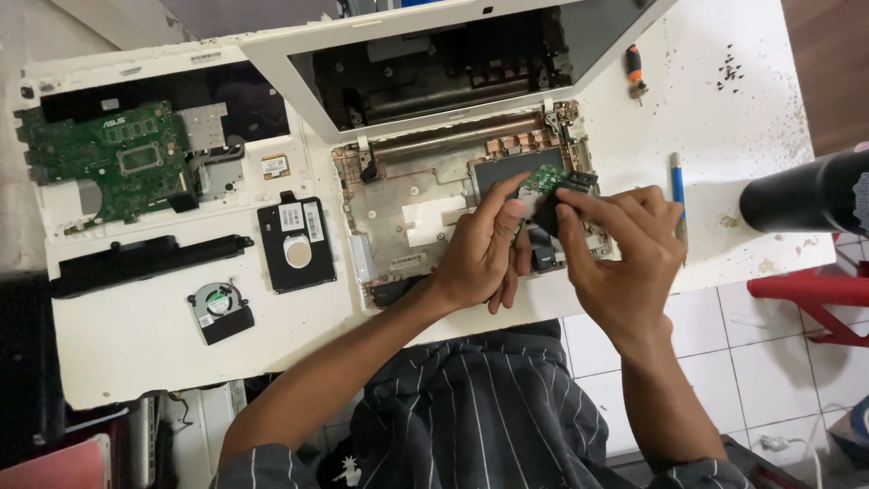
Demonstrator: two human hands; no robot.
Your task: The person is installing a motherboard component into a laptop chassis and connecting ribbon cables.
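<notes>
small green circuit board — tilted, above laptop base

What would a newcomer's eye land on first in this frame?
Both hands meet at centre right: the left hand and right hand pinch a small green circuit board over the opened white laptop base. On the white panel to the left lie removed parts: a green motherboard, a black hard drive and a small fan.
</notes>
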